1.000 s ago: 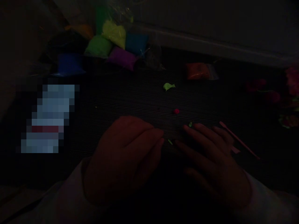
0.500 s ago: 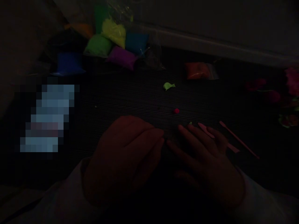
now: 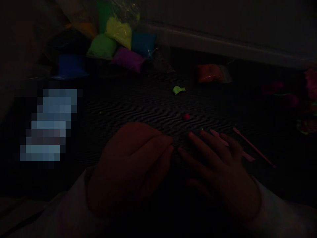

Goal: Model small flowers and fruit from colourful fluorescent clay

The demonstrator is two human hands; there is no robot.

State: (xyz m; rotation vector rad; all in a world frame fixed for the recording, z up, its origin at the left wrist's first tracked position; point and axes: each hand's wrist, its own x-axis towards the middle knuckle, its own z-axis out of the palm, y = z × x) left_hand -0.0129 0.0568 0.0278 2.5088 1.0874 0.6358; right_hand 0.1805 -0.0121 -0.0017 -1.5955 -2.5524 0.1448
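The scene is very dark. My left hand (image 3: 133,162) rests on the dark table with fingers curled and pressed together; whatever it may hold is hidden. My right hand (image 3: 218,168) lies palm down beside it, fingers spread. A tiny green bit (image 3: 202,129) shows at one of its fingertips. Partly under that hand is a pink modelling tool (image 3: 247,156), and a thinner pink stick tool (image 3: 254,146) lies to its right. Beyond the hands sit a small red ball (image 3: 186,116) and a light green piece of clay (image 3: 178,90) with a pointed tail.
Bags of coloured clay, including yellow (image 3: 119,32), purple (image 3: 128,60) and blue (image 3: 71,66), are heaped at the back left. An orange bag (image 3: 210,73) lies near the wall. At left is a bright blurred-out screen (image 3: 51,124); pink flower shapes (image 3: 310,82) stand at right.
The view has shifted slightly. My right fingers have moved a little at the green bit, while my left hand keeps the same closed pose. The other things stay where they were.
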